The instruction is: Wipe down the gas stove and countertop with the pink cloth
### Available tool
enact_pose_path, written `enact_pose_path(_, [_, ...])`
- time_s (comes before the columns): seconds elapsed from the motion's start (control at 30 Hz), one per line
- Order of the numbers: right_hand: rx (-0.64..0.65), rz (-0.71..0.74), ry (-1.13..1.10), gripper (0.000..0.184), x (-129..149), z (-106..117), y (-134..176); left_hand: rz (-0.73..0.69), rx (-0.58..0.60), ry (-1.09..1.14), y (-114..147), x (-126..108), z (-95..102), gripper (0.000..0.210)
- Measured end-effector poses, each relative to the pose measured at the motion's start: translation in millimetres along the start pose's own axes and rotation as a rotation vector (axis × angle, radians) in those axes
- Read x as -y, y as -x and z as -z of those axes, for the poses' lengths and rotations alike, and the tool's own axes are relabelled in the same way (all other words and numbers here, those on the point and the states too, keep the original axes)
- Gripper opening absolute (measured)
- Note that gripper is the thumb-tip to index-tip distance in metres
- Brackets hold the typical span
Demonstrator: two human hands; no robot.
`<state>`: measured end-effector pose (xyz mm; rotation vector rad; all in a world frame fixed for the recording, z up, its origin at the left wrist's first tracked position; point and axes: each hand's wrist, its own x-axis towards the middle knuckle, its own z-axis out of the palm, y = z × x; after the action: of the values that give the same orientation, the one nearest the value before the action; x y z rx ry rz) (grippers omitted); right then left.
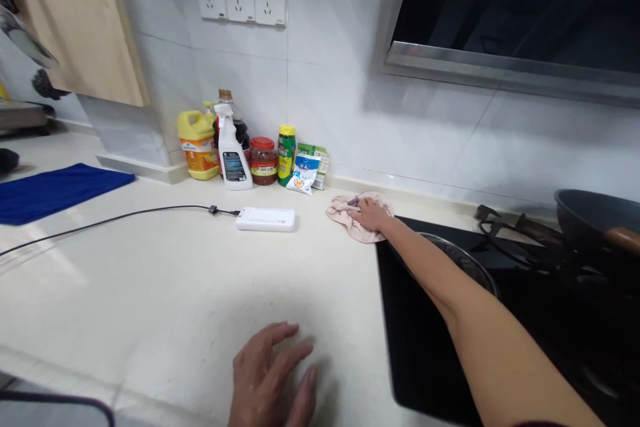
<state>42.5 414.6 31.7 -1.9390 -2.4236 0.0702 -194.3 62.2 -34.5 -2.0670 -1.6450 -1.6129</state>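
Observation:
At the back of the counter, by the corner of the black cooktop (415, 347), my right hand (373, 215) presses on a crumpled pale pink cloth (345, 212). Its fingers are bent into the fabric, and part of the cloth is covered by the hand. My left hand (273, 373) is over the near part of the white counter (175, 300), fingers apart and slightly curled, with nothing in it. Whether it touches the surface I cannot tell.
Along the wall stand a yellow jug (199, 147), a white spray bottle (233, 153), a red-lidded jar (263, 161), a green bottle (287, 157) and a seasoning packet (303, 173). A white device (265, 219) trails a black cable (125, 215). A wok (595, 220) sits right; a blue cloth (60, 192) lies left.

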Motion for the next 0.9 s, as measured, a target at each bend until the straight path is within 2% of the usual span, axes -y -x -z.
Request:
enact_pose_path(0.07, [-0.010, 0.011, 0.003, 0.071, 7.2, 0.2, 13.3, 0.040, 0.014, 0.041, -1.3, -2.6, 1.9, 0.019])
enact_pose_path(0.17, [-0.017, 0.093, 0.012, 0.067, 20.3, -1.0, 54.8, 0.092, 0.040, 0.089, -5.6, -5.5, 6.4, 0.018])
enact_pose_path(0.3, [-0.014, 0.269, 0.013, 0.064, 37.7, -5.5, 139.8, 0.097, 0.099, 0.127, -13.5, -6.7, 13.7, 0.018])
enact_pose_path(0.43, [-0.077, 0.460, 0.004, 0.057, 56.2, -11.7, 236.4, 0.089, 0.106, 0.144, -18.2, -7.4, 15.9, 0.021])
enact_pose_path(0.53, [-0.115, 0.561, -0.065, 0.044, 69.3, -16.4, 298.6, 0.070, 0.082, 0.163, -20.1, -7.4, 14.2, 0.023])
enact_pose_path(0.63, [-0.178, 0.630, -0.207, 0.027, 74.8, -21.0, 345.1, 0.063, 0.062, 0.166, -22.5, -7.0, 11.8, 0.023])
enact_pose_path(0.77, [-0.229, 0.660, -0.334, 0.021, 57.0, -29.8, 393.2, 0.078, 0.071, 0.168, -25.1, -7.3, 10.2, 0.024])
enact_pose_path(0.83, [-0.243, 0.623, -0.311, 0.021, 31.5, -39.1, 416.8, 0.095, 0.080, 0.179, -25.6, -8.6, 10.4, 0.025])
enact_pose_path(0.9, [-0.301, 0.530, -0.248, 0.021, -6.8, -52.7, 441.2, 0.104, 0.092, 0.191, -25.9, -10.5, 10.8, 0.026])
